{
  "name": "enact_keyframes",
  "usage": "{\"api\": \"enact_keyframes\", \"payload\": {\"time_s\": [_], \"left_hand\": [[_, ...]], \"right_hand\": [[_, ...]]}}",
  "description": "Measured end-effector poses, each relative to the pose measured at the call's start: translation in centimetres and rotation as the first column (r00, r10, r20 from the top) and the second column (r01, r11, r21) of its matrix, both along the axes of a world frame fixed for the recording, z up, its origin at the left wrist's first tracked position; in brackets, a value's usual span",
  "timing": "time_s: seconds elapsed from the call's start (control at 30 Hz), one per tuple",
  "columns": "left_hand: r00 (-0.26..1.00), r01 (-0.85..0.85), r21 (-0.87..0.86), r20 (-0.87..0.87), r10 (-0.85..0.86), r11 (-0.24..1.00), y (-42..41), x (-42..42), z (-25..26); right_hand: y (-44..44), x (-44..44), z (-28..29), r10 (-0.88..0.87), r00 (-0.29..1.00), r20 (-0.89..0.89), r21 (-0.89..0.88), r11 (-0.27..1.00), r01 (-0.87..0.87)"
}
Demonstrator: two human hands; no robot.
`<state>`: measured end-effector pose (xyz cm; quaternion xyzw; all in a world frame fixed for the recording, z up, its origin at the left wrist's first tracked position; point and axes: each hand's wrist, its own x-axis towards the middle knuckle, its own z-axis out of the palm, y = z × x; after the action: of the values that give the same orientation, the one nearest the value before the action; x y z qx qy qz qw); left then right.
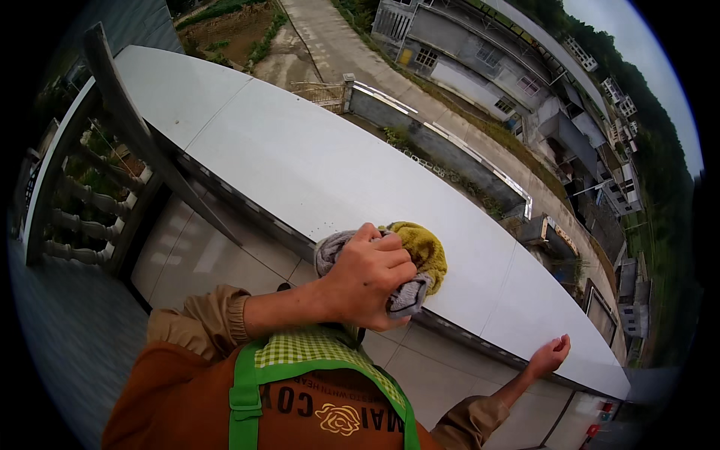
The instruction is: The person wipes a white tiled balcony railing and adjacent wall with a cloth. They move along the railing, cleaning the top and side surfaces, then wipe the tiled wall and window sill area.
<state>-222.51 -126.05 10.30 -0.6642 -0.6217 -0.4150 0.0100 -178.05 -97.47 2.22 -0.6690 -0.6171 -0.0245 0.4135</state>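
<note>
My left hand point(371, 275) grips a bunched grey towel point(332, 250) together with a mustard-yellow cloth point(422, 247). Both cloths press on the long white tiled top of a balcony parapet point(270, 146), close to its near edge. Small dark specks point(322, 229) dot the white surface just left of the cloths. Farther right, my right hand point(550, 355) is at the parapet's near edge, fingers curled and nothing visible in them. Whether it rests on the edge or hovers there, I cannot tell.
A dark curved rail point(129, 112) crosses the parapet's left end, beside a balustrade with pale balusters point(84, 225). Glossy floor tiles point(225, 253) lie below on my side. Beyond the parapet is a drop to a walled yard point(439, 152), a concrete road point(332, 39) and houses point(478, 56).
</note>
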Motion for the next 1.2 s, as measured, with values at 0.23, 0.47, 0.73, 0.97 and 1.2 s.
{"api": "enact_keyframes", "payload": {"time_s": [0.23, 0.47, 0.73, 0.97, 1.2], "left_hand": [[0.805, 0.534, 0.067, 0.265, -0.532, 0.843, 4.1, 9.2, -1.4], [0.313, 0.420, 0.247, 0.864, -0.395, 0.873, 3.7, -1.2, 5.8], [0.832, -0.513, 0.091, -0.194, 0.520, 0.854, -0.3, -11.9, 3.9], [0.961, -0.237, -0.057, -0.161, 0.226, 0.970, -1.9, -9.5, 2.6], [0.952, -0.179, -0.116, -0.273, 0.142, 0.977, -1.7, -7.2, 1.8]], "right_hand": [[-0.4, 2.0, 0.4, 0.050, 0.998, -0.050, 0.095, 0.995, -0.045], [-7.4, -9.3, 3.2, 0.468, 0.765, -0.442, 0.105, 0.874, -0.474], [-15.0, -21.5, 8.6, 0.799, 0.576, -0.173, 0.113, 0.597, -0.794], [-16.7, -26.9, 7.9, 0.776, 0.626, -0.075, 0.041, 0.630, -0.776], [-14.4, -25.1, 8.7, 0.779, 0.578, -0.241, -0.074, 0.579, -0.812]]}}
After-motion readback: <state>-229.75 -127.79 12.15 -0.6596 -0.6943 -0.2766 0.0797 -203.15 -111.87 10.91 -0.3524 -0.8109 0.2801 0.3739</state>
